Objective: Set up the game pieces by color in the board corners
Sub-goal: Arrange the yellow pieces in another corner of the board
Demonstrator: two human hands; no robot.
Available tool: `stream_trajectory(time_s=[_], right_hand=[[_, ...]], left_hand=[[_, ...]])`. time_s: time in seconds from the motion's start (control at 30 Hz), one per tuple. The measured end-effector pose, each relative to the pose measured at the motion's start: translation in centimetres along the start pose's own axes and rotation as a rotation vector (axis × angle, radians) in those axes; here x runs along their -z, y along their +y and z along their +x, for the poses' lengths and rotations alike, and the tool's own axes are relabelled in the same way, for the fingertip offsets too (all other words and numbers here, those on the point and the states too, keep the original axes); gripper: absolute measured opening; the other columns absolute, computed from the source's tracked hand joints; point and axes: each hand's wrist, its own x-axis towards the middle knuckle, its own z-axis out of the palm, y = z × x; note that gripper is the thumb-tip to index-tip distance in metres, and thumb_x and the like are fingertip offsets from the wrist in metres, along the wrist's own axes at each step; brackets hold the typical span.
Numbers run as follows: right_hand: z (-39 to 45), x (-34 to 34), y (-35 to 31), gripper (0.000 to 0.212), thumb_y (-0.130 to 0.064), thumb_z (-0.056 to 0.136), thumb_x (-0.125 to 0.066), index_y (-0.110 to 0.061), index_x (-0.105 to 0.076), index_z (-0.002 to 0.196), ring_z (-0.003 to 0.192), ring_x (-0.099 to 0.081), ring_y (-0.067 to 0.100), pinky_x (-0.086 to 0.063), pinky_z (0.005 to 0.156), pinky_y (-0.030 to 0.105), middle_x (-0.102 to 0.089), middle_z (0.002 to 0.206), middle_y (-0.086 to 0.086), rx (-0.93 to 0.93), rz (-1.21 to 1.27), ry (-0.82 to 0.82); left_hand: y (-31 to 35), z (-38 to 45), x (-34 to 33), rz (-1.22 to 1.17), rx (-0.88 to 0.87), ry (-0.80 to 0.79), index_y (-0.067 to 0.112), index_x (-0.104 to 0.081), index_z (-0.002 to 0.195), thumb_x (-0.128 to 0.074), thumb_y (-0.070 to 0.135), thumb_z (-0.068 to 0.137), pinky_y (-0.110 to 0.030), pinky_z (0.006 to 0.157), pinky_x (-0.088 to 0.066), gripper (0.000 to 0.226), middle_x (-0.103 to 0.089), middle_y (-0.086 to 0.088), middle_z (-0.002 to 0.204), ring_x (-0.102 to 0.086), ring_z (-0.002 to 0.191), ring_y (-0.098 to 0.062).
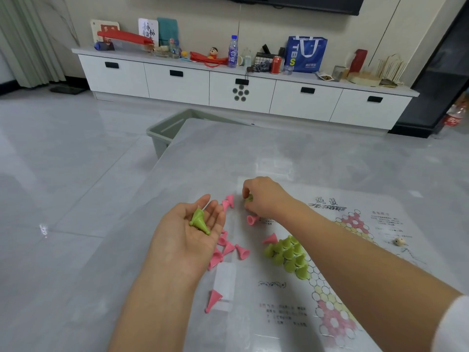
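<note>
Head view, entries taken left to right. The left hand (193, 229) is held palm up above the tabletop (253, 153), its fingers (204, 203) straight and relaxed; 1 green piece (199, 221) is seen lying loose across the palm, cradled and not gripped. Just beyond and below that hand, loose pink pieces (228, 250) are scattered on their sides on the tabletop and on the left margin of the board sheet (279, 313), with 1 stray pink cone (213, 299) lying apart, nearer the camera. The right hand (264, 196) is reached forward over the far left part of the sheet, fingers curled down, and a second green piece (249, 198) is pinched at its fingertips; only a small part of that piece is shown, so its exact seating in the grip cannot be told. Right of centre, a green cluster (289, 255) of upright cones is packed tightly together at 1 point of the star pattern. Further right, a small die (399, 241) is noted on the sheet. Judged progress: the green set is taken to be nearly placed, with the 2 greens in hand outstanding. No pink piece is seen standing in a corner, so the pink set is judged not yet begun. Whether other colours are involved cannot be told.
</note>
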Motion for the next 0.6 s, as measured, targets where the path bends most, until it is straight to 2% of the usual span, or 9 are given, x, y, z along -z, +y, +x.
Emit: stream_trajectory(time_s=[0.2, 0.3, 0.43, 0.5, 0.57, 0.6], right_hand=[[0.0, -0.1, 0.6, 0.02, -0.009, 0.084, -0.049, -0.013, -0.061, 0.099, 0.1, -0.056, 0.025, -0.041, 0.074, 0.027, -0.059, 0.111, 0.008, 0.046, 0.125, 0.063], [0.1, 0.4, 0.6, 0.021, -0.007, 0.082, -0.048, -0.011, -0.062, 0.098, 0.084, -0.054, 0.021, -0.041, 0.067, 0.025, -0.059, 0.105, 0.006, 0.051, 0.229, 0.08], [-0.5, 1.9, 0.2, 0.022, -0.005, 0.081, -0.051, -0.011, -0.066, 0.097, 0.066, -0.052, 0.012, -0.04, 0.05, 0.013, -0.057, 0.081, -0.001, -0.001, 0.495, 0.07], [-1.6, 3.0, -0.4, 0.017, -0.006, 0.083, -0.055, -0.013, -0.066, 0.093, 0.065, -0.057, 0.012, -0.048, 0.058, 0.018, -0.059, 0.073, -0.001, -0.004, 0.708, 0.1], [-3.5, 4.1, -1.6, 0.013, -0.007, 0.084, -0.057, -0.014, -0.066, 0.091, 0.073, -0.062, 0.015, -0.052, 0.072, 0.027, -0.062, 0.077, -0.001, 0.067, 0.848, 0.14], [-4.8, 4.5, -2.2, 0.013, -0.007, 0.084, -0.058, -0.016, -0.066, 0.091, 0.075, -0.062, 0.012, -0.051, 0.073, 0.024, -0.063, 0.081, -0.002, 0.127, 0.862, 0.148]], left_hand=[[-0.1, 0.0, 0.0, 0.005, 0.006, -0.008, -0.003, -0.059, 0.091, -0.037, 0.004, 0.089, -0.031, 0.073, -0.049, 0.023, -0.059, -0.014, 0.084, -0.059, 0.081, -0.021], [0.0, -0.1, 0.0, 0.002, 0.003, -0.001, -0.003, -0.059, 0.092, -0.037, 0.004, 0.089, -0.031, 0.072, -0.049, 0.024, -0.059, -0.014, 0.085, -0.059, 0.081, -0.021], [0.2, 0.0, 0.0, 0.004, -0.005, 0.0, -0.003, -0.06, 0.093, -0.036, 0.004, 0.089, -0.031, 0.072, -0.049, 0.024, -0.059, -0.014, 0.085, -0.059, 0.082, -0.021], [0.1, 0.0, 0.0, 0.002, -0.009, -0.002, -0.003, -0.059, 0.093, -0.036, 0.004, 0.09, -0.032, 0.076, -0.049, 0.024, -0.058, -0.015, 0.085, -0.059, 0.083, -0.022], [0.0, -0.1, -0.2, -0.002, 0.007, -0.015, -0.005, -0.058, 0.095, -0.035, 0.004, 0.09, -0.034, 0.083, -0.048, 0.024, -0.058, -0.017, 0.089, -0.059, 0.087, -0.025], [-0.2, -0.2, -0.4, -0.001, 0.031, -0.037, -0.006, -0.057, 0.097, -0.035, 0.005, 0.091, -0.036, 0.084, -0.048, 0.026, -0.059, -0.02, 0.092, -0.059, 0.091, -0.027]])
